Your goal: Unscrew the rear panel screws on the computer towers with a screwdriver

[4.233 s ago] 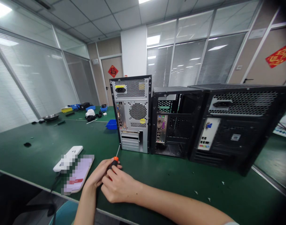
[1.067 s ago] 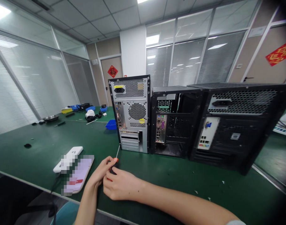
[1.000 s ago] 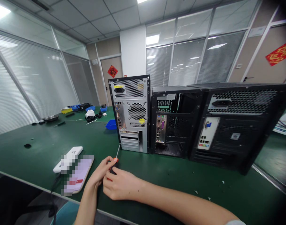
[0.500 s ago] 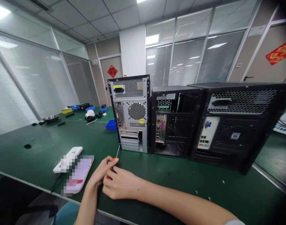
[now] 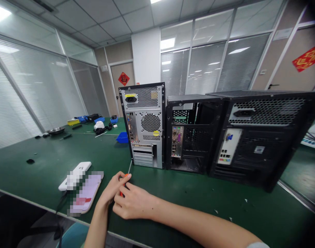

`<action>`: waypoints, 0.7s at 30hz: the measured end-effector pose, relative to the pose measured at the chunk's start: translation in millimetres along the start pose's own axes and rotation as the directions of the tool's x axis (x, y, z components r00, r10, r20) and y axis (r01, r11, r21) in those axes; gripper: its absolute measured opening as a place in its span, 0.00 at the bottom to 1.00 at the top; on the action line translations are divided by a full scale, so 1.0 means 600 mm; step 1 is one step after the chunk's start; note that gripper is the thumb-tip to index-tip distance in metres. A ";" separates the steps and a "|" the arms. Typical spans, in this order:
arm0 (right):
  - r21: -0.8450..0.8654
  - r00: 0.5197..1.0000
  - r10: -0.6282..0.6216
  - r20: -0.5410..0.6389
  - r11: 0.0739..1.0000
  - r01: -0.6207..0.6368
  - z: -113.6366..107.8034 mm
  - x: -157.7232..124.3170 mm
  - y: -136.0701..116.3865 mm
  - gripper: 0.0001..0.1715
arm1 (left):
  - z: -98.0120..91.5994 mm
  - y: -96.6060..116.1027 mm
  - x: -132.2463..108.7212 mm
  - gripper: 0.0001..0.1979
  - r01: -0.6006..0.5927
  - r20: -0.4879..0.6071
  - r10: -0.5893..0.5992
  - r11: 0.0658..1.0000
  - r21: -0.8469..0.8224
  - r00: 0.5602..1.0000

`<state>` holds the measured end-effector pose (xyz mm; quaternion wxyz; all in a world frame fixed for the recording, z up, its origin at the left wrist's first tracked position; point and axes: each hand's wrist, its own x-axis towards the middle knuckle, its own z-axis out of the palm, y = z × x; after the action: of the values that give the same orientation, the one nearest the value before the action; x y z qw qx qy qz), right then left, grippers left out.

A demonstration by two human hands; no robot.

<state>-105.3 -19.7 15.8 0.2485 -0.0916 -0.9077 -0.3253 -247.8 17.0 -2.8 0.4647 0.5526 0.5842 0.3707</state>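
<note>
Both of my hands hold a screwdriver (image 5: 126, 174) with an orange and black handle, low in the middle of the view. My left hand (image 5: 111, 190) wraps the handle from the left. Over it, my right hand (image 5: 133, 204) closes its fingers on the handle from the right. The thin metal shaft points up at the lower left corner of a silver computer case (image 5: 144, 124) standing on the green table (image 5: 43, 162), and the tip rests at that corner.
Two black computer cases (image 5: 192, 132) (image 5: 260, 134) stand to the right of the silver one. A phone (image 5: 86, 193) and a white device (image 5: 74, 175) lie left of my hands. Blue bins (image 5: 122, 137) and small tools sit at the far end.
My hands have shifted slightly on the screwdriver handle, covering more of it. The screwdriver's tip stays at the silver case's lower corner.
</note>
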 end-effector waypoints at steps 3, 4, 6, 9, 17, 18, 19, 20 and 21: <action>-0.005 1.000 0.007 -0.002 1.000 -0.007 0.001 0.000 0.000 0.10 | -0.001 0.000 0.000 0.22 -0.005 0.004 0.005 1.000 -0.002 1.000; -0.007 1.000 0.010 -0.004 1.000 -0.010 0.001 0.001 0.000 0.10 | -0.001 0.001 -0.001 0.22 -0.004 0.008 0.004 1.000 -0.011 1.000; -0.011 1.000 0.018 -0.014 1.000 -0.019 0.002 0.001 0.000 0.10 | -0.001 0.005 -0.003 0.22 -0.011 0.021 0.012 0.999 -0.039 1.000; -0.015 0.999 0.029 -0.034 0.999 -0.029 0.004 0.003 0.000 0.10 | -0.002 0.012 -0.007 0.23 -0.024 0.034 0.026 0.997 -0.073 0.999; -0.005 0.996 0.060 -0.066 0.998 -0.060 0.004 0.005 0.000 0.10 | 0.000 0.014 -0.017 0.22 0.002 0.002 -0.002 0.987 -0.161 1.000; -0.001 0.996 0.063 -0.067 0.998 -0.063 0.004 0.006 0.000 0.10 | -0.001 0.012 -0.016 0.22 0.009 -0.005 -0.010 0.985 -0.174 1.000; 0.002 0.996 0.065 -0.067 0.998 -0.065 0.004 0.006 0.000 0.10 | -0.001 0.010 -0.016 0.22 0.021 -0.014 -0.024 0.983 -0.183 1.000; 0.006 0.996 0.068 -0.064 0.998 -0.068 0.004 0.007 0.000 0.10 | -0.001 0.009 -0.015 0.22 0.033 -0.024 -0.038 0.981 -0.190 0.999; 0.009 0.996 0.070 -0.061 0.998 -0.070 0.004 0.008 -0.001 0.10 | -0.002 0.007 -0.015 0.22 0.042 -0.035 -0.050 0.980 -0.196 0.998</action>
<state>-110.2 -18.4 16.4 0.2876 -0.1125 -0.8971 -0.3160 -248.0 8.8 2.8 0.5134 0.4834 0.5667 0.4263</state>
